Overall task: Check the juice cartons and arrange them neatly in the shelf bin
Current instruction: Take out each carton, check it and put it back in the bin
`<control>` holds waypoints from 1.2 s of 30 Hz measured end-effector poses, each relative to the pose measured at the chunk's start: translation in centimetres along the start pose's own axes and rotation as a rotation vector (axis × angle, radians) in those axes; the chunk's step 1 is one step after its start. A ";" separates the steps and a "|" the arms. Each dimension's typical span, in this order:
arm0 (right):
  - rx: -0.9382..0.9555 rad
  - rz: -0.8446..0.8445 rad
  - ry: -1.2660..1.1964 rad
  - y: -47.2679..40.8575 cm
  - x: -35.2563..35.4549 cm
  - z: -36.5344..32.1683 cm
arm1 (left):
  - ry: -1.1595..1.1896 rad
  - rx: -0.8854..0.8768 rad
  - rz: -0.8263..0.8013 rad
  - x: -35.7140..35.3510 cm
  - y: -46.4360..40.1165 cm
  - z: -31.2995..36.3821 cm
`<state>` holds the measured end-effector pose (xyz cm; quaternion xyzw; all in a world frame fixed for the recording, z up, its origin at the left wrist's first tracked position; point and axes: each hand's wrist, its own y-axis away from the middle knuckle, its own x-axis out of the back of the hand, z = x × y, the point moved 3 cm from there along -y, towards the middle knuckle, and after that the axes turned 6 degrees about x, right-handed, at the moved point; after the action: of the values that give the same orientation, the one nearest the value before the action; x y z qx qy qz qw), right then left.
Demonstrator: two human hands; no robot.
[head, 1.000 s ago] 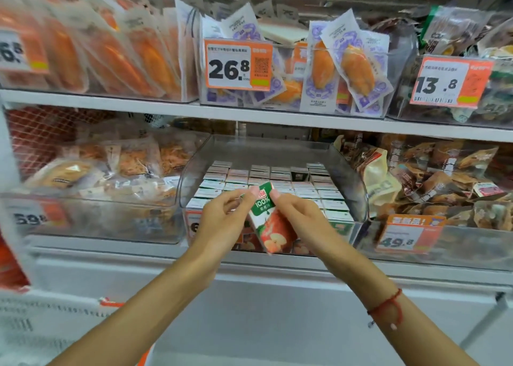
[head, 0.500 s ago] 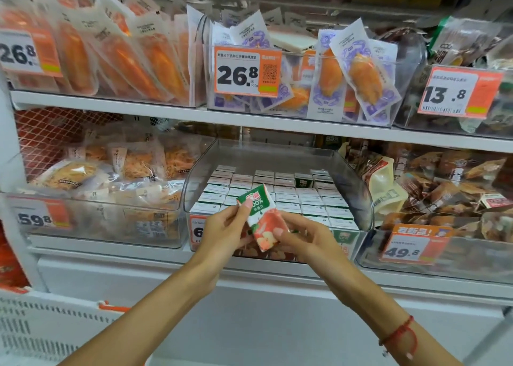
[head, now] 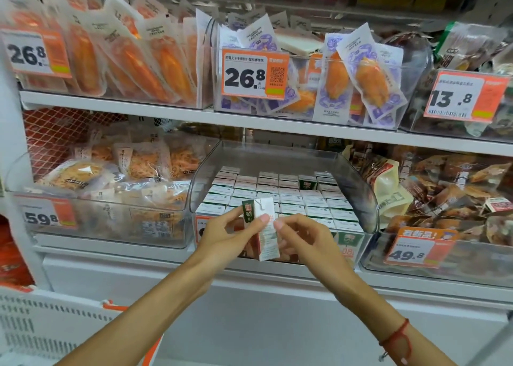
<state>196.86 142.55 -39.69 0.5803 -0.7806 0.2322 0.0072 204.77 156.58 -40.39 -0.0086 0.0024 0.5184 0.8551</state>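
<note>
**juice carton held up in front of a stocked shelf bin**

a person's left hand (head: 226,235) grips a small juice carton (head: 262,227), fingers and thumb curled round its left side and lower half, with one fingertip pressed on the white printed face turned toward the camera. the carton stands nearly upright, its green side panel facing left and its top just above the fingertips. the right hand (head: 304,240) sits just right of the carton, fingers curled, its fingertips pinched at the carton's right edge; whether they truly grasp it cannot be told. a red string bracelet (head: 397,340) circles the right wrist. directly behind the held carton, a clear plastic shelf bin (head: 358,188) holds rows of matching cartons (head: 302,196) standing with their tops up, one green-faced carton (head: 307,182) set among them toward the back. left of the grip, a neighbouring bin holds bagged snacks (head: 111,177); right of it, brown packets (head: 449,188) lie behind an orange price tag (head: 416,247).
</note>
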 end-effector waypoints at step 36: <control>-0.168 -0.044 -0.186 -0.4 1.0 1.4 | 0.070 -0.022 -0.098 -0.5 -0.1 0.5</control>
<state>197.27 141.02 -40.50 0.6138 -0.7815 0.1109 -0.0116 204.57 156.09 -39.91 -0.0365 0.0261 0.4751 0.8788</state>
